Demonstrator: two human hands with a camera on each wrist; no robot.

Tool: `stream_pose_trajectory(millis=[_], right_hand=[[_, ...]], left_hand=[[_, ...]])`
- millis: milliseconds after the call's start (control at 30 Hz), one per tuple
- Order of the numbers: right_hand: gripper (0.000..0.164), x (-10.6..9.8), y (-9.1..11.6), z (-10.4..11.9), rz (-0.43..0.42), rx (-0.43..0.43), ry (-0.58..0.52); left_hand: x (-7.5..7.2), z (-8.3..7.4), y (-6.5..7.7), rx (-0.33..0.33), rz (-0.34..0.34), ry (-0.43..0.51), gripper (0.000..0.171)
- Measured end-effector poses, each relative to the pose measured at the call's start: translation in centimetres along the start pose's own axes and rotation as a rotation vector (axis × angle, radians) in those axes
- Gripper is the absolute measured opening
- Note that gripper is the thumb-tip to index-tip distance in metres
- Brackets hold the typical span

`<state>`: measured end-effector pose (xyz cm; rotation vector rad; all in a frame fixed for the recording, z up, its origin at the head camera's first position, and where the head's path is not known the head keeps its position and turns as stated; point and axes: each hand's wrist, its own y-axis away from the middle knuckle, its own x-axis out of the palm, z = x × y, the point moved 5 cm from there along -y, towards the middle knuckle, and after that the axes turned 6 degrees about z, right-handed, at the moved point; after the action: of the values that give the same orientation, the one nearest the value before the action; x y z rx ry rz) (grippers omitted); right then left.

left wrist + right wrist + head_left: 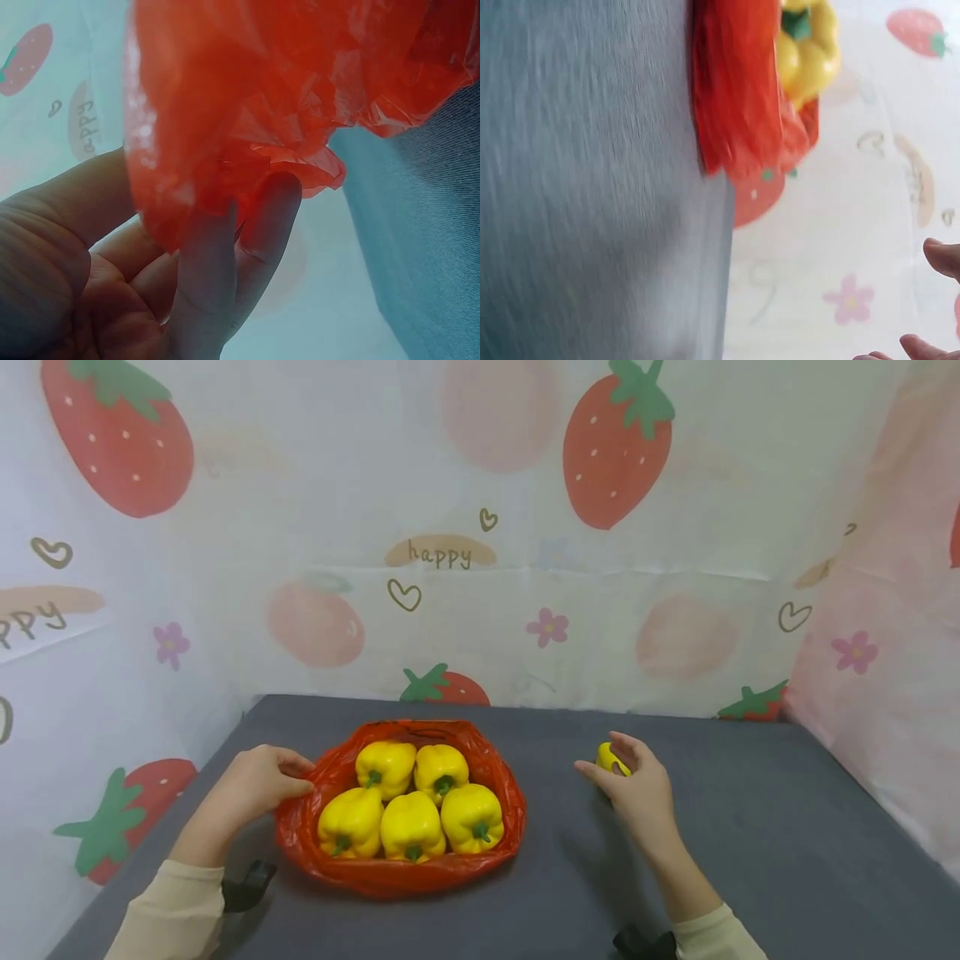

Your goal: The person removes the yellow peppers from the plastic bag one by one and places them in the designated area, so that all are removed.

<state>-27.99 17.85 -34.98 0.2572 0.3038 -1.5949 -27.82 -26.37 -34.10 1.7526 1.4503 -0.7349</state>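
Note:
A red plastic bag (397,883) stands open on the dark table, its rim spread around several yellow bell peppers (412,827) with green stems. My left hand (258,781) pinches the bag's left rim between thumb and fingers. In the left wrist view, the thin red plastic (225,112) drapes over fingertips of that hand (202,277). To the right of the bag, my right hand (641,789) has thumb and fingers spread apart. Another yellow bell pepper (606,756) shows beyond it, partly hidden by the fingers. The right wrist view catches only some fingertips (941,259) at its right edge.
The dark grey tabletop (750,827) runs back to a white cloth wall (480,643) printed with strawberries, hearts and flowers. Similar cloth walls (900,635) close in both sides. Black straps (247,887) sit at the wrists, by beige sleeves.

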Motion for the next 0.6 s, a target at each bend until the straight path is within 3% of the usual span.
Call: stream_pose_trajectory(millis=[233, 600], right_hand=[[0.074, 2.5, 0.7, 0.9, 0.063, -0.051, -0.012], [0.075, 5.3, 1.4, 1.4, 0.120, -0.061, -0.029]], left_hand=[[0.1, -0.1, -0.1, 0.002, -0.004, 0.004, 0.034], [0.2, 0.3, -0.1, -0.009, 0.016, 0.019, 0.036]])
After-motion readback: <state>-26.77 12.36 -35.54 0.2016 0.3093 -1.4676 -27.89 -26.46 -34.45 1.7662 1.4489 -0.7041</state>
